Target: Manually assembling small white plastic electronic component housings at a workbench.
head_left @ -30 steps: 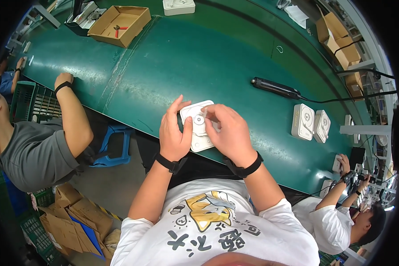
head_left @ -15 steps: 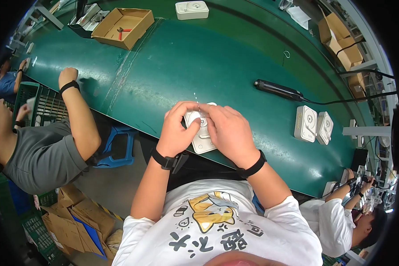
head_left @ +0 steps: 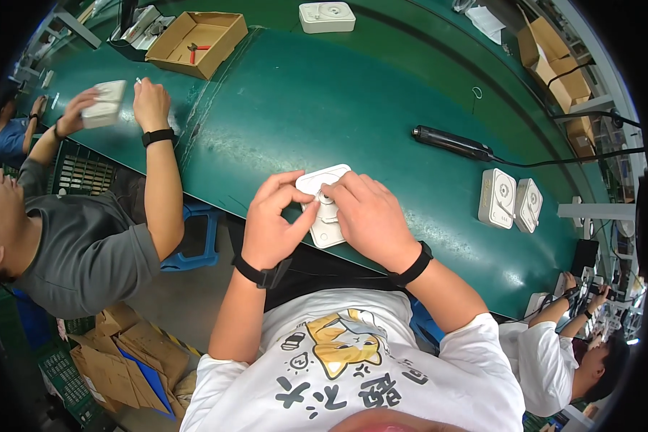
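A white plastic housing [head_left: 325, 206] with a round hole lies at the near edge of the green bench [head_left: 353, 101]. My left hand [head_left: 275, 223] pinches its left side between thumb and fingers. My right hand [head_left: 371, 216] covers its right half, fingertips pressed near the round hole. Both wrists wear black bands. What sits under my right palm is hidden.
Two white housings [head_left: 510, 201] stand upright to the right, a black electric screwdriver [head_left: 450, 142] with its cable behind them. Another white housing [head_left: 327, 16] and a cardboard box [head_left: 198, 42] with red pliers lie at the back. A person on the left holds a white housing [head_left: 104, 103]; another person sits at lower right.
My hands stayed on the housing, fingers shifting slightly on it. The person on the left lifted a white housing in both hands.
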